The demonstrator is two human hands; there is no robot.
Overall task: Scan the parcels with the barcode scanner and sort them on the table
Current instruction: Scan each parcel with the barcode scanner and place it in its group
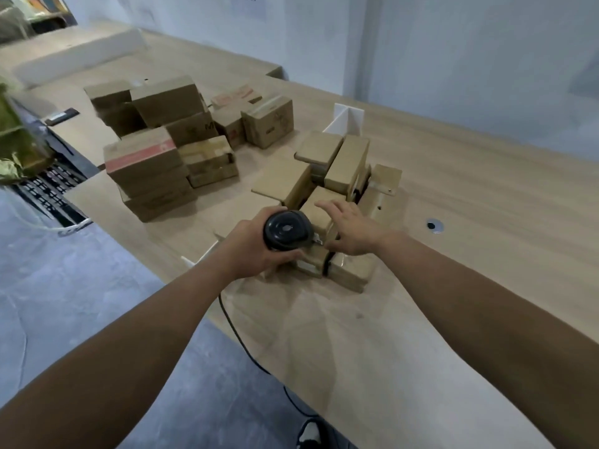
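Observation:
My left hand (256, 246) grips a black barcode scanner (287, 230) over the near end of a cluster of small cardboard parcels (337, 163) in the middle of the wooden table (470, 222). The scanner's black cable (236, 332) hangs off the table's front edge. Fingers spread and relaxed, my right hand (351, 230) rests on a parcel (319, 207) next to the scanner. A second group of stacked parcels (155, 147) stands further left and back.
White upright dividers stand at the far end (346, 119) and near end (199, 256) of the parcel cluster. A keyboard (48, 189) and a green plant (16, 137) are at the left edge. A round cable hole (434, 225) is to the right.

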